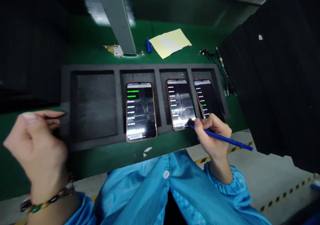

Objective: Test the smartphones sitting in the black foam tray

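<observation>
My right hand (213,135) is closed around a slim blue pen (228,140), its left end at the lower edge of the middle phone (181,101). Whether that end touches the screen I cannot tell. Lit test lists in white and green text show on this phone, on the left phone (140,111) and on the right phone (206,98), which my right hand partly covers. Each phone lies in its own recess of a black foam tray (93,145). At the tray's left edge, my left hand (40,141) has curled fingers with a thin dark thing at their tips, too unclear to name.
The tray rests on a green bench (100,161). Behind it are a yellow paper (171,41), a blue cap-like piece (148,46), a grey metal post (116,18) and black cables (220,65). A black curtain (275,68) hangs at the right.
</observation>
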The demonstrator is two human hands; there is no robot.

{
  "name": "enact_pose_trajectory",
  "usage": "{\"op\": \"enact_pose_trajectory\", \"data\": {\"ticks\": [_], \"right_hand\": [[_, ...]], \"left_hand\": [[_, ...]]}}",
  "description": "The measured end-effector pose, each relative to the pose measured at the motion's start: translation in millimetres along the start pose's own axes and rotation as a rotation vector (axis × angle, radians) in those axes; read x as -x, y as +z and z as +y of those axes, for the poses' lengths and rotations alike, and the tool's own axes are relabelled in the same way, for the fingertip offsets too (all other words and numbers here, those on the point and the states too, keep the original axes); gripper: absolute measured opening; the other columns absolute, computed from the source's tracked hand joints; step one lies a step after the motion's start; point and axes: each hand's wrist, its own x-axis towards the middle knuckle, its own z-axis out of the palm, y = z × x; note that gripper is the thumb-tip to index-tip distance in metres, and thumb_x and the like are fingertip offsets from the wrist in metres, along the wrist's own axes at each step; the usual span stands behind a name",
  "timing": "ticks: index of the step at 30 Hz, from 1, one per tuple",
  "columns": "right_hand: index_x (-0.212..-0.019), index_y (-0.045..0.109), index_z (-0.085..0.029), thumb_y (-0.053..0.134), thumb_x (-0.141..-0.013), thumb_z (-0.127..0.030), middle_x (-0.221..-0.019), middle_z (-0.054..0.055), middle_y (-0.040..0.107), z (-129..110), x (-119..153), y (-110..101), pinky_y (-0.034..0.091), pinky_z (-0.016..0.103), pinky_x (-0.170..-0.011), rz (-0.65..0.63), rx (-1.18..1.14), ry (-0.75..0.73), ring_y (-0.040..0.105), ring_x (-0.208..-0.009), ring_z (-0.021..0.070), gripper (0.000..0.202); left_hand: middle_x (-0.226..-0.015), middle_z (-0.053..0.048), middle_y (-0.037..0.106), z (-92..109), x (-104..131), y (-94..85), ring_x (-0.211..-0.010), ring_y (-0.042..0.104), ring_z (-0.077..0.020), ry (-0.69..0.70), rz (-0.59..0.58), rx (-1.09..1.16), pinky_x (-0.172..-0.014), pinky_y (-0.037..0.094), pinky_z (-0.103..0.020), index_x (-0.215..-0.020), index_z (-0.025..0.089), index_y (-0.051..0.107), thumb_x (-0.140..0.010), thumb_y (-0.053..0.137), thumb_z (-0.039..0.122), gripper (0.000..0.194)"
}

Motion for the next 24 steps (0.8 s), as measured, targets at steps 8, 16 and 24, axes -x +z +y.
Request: {"op": "enact_pose_trajectory", "data": {"ticks": [8, 16, 24], "right_hand": [[-0.076, 0.060, -0.025, 0.089, -0.089, -0.026, -0.063, -0.005, 0.064, -27, 17, 22, 0.050, 0.027, -0.051, -0.062, -0.090, -0.003, 0.061, -0.052, 0.0123, 0.033], [-0.070, 0.043, -0.025, 0.076, -0.100, -0.022, -0.054, -0.009, 0.053, -32, 28, 48, 0.045, 0.025, -0.050, -0.221, -0.130, 0.003, 0.049, -0.044, 0.0081, 0.045], [-0.071, 0.038, -0.024, 0.072, -0.099, -0.018, -0.057, -0.009, 0.047, -33, 26, 50, 0.039, 0.024, -0.050, -0.258, -0.064, -0.056, 0.045, -0.047, 0.0072, 0.044]], "left_hand": [[-0.083, -0.002, 0.060, -9, 17, -2.1, -0.077, 0.054, -0.0167, 0.130, -0.010, -0.012, -0.075, 0.038, -0.042, -0.095, 0.021, 0.073, -0.112, 0.045, 0.055, 0.047], [-0.080, -0.004, 0.060, -12, 16, -0.1, -0.073, 0.055, -0.0163, 0.189, -0.010, 0.023, -0.071, 0.040, -0.034, -0.089, 0.018, 0.072, -0.114, 0.045, 0.056, 0.053], [-0.080, -0.003, 0.060, -10, 18, -2.2, -0.074, 0.055, -0.0163, 0.176, -0.013, 0.025, -0.073, 0.042, -0.039, -0.089, 0.019, 0.072, -0.114, 0.045, 0.058, 0.054]]}}
